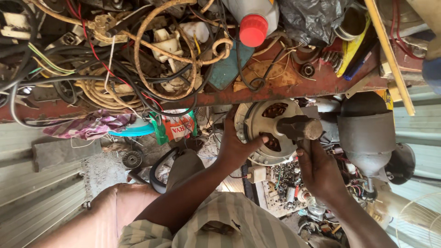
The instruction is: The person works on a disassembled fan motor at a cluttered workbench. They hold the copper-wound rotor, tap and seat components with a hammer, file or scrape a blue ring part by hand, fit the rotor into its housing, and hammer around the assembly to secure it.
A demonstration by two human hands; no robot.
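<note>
A long rust-red workbench [294, 89] is seen across the top, piled at its left end with a tangle of wires [115, 59]. A grey metal housing [367, 138] stands just right of the work. A round fan motor [266, 131] is held against the bench edge, below a bottle with a red cap [253, 28]. The motor's left rim is gripped by the left hand [236, 147], fingers curled and thumb pressed on its face. A hammer [301, 128] is clasped by the right hand [319, 172], fingers closed round the handle, its head lying on the motor's middle.
</note>
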